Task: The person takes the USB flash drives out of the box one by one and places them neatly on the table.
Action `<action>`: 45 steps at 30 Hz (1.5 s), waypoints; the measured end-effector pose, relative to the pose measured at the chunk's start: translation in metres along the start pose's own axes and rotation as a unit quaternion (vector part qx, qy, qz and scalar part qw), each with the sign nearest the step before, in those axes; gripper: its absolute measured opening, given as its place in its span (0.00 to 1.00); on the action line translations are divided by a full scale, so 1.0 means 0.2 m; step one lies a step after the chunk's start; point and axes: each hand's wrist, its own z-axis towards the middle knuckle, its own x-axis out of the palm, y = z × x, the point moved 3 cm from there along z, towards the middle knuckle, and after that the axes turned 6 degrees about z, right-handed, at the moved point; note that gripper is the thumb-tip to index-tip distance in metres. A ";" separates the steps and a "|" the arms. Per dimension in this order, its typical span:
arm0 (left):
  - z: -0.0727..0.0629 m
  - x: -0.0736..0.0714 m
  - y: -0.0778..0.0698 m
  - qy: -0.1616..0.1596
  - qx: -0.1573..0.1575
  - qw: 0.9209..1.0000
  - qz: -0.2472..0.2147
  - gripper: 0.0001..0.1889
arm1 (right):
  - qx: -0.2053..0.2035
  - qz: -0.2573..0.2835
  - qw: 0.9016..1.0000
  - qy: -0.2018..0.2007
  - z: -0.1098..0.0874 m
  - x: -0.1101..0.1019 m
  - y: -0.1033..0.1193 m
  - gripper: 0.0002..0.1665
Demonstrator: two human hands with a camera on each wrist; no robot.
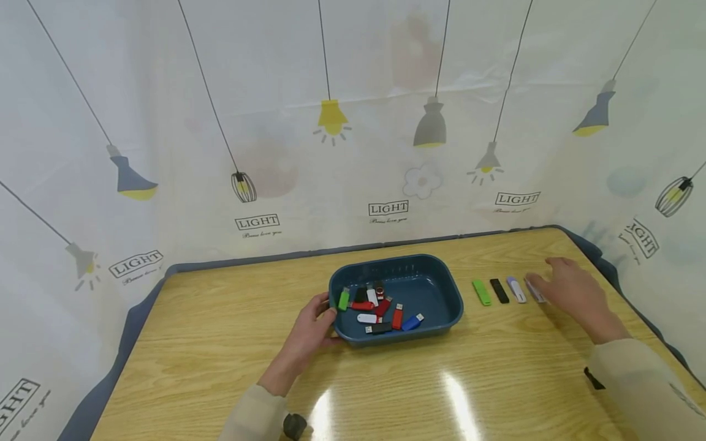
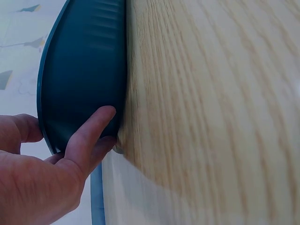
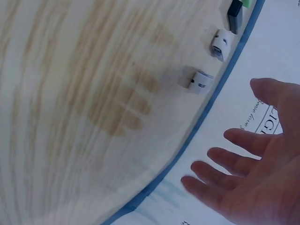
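My left hand [image 1: 309, 329] holds the left end of a dark blue plastic bin [image 1: 436, 300], thumb at the rim and fingers against the outer wall in the left wrist view. Inside the bin, towards its left, lie several USB sticks, among them a green one [image 1: 344, 299], a blue one [image 1: 412, 322] and a red one [image 1: 397, 316]. My right hand [image 1: 576, 294] hovers with spread fingers by the end of a row of USB sticks: green [image 1: 482, 292], black [image 1: 499, 291], and two purple-and-white ones [image 1: 516, 290], the last partly covered in the head view. Nothing is in that hand.
The wooden table [image 1: 220, 343] has a curtain [image 1: 353, 165] printed with lamps along its back and sides. A dark band [image 1: 309, 252] runs along the table's far edge. The row of sticks lies to the right of the bin.
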 end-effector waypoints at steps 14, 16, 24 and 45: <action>0.00 0.00 0.01 0.008 -0.013 1.000 -0.006 0.27 | -0.027 0.003 0.998 -0.058 -0.07 -0.04 0.11 0.60; -0.01 0.00 0.01 0.015 -0.014 1.000 -0.007 0.27 | -0.038 0.001 0.997 -0.061 -0.08 -0.05 0.15 0.60; -0.06 0.03 0.01 0.021 -0.003 1.000 -0.014 0.29 | -0.096 -0.011 0.992 -0.084 -0.13 -0.07 0.34 0.57; -0.23 0.16 0.01 0.010 0.010 1.000 0.026 0.29 | -0.201 -0.008 0.979 -0.038 -0.29 -0.02 0.87 0.54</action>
